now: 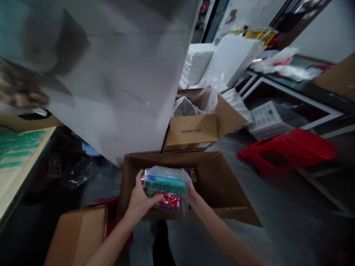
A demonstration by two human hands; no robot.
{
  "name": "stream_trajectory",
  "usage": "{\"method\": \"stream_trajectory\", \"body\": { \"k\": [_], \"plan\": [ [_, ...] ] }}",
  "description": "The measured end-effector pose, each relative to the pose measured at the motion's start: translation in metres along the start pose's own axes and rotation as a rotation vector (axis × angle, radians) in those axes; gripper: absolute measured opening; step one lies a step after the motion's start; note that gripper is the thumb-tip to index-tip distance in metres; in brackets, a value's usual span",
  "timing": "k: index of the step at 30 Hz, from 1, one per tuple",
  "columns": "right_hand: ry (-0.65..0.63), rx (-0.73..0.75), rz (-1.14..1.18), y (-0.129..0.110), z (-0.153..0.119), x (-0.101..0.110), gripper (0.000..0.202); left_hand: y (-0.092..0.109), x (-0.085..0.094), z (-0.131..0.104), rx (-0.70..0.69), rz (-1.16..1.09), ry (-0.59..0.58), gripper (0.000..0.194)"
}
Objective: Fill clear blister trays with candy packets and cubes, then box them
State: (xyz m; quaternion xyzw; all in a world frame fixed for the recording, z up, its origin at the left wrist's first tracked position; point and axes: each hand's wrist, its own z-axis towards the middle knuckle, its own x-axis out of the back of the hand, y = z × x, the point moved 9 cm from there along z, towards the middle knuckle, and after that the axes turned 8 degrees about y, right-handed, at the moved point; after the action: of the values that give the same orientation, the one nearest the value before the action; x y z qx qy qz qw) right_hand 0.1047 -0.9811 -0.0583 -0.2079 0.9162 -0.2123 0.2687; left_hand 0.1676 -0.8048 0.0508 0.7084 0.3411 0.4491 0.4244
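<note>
Gripping a clear plastic-wrapped pack of blue, green and red-and-white items (pixel 167 184) from both sides, a worker holds it over the mouth of an open, deep brown cardboard box (pixel 217 173) on the grey floor (pixel 144 244). The left hand (pixel 142 197) is closed around the pack's left end, its thumb laid across the front near the red-and-white portion; the right hand (pixel 192 189) presses the opposite end, though blur and the wrap obscure just how its fingers sit. Whether the pack hangs clear of what lies beneath or touches it cannot be told. Small red-patterned goods (pixel 192 174) show inside the box, just beyond the right hand, while the box's right-hand part looks bare.

The step in hand appears to be a two-handed carry at the box — in or out, the frame does not settle. The next move, by the look of it, calls for an even hold at both ends and a level pack, since the slick wrap could slide or the loose-looking contents shift.

Behind the open box stands a brown carton with printed lettering (pixel 191 131), clear plastic film (pixel 210 99) bunched at its top. To the right, a red plastic stool (pixel 288 151) lies tipped over — well apart from the hands.
</note>
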Motion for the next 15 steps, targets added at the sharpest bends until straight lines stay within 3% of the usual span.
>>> {"method": "stream_trajectory", "body": {
  "k": [3,5,7,12,15],
  "plan": [
    [0.016,-0.029,0.026,-0.025,0.062,0.048,0.037,-0.002,-0.065,0.035,-0.072,0.076,-0.058,0.111],
    [0.012,-0.068,0.046,-0.019,0.099,0.076,0.036,-0.017,-0.096,0.054,-0.087,0.132,-0.094,0.099],
    [-0.005,-0.148,0.062,0.004,0.130,0.100,0.037,-0.040,-0.117,0.070,-0.066,0.173,-0.129,0.085],
    [-0.081,-0.402,0.060,0.085,0.181,0.130,0.043,-0.116,-0.137,0.095,0.085,0.303,-0.158,0.072],
    [-0.076,-0.448,0.007,0.115,0.216,0.139,0.043,-0.165,-0.140,0.109,0.219,0.348,-0.149,0.069]
  ]
}}
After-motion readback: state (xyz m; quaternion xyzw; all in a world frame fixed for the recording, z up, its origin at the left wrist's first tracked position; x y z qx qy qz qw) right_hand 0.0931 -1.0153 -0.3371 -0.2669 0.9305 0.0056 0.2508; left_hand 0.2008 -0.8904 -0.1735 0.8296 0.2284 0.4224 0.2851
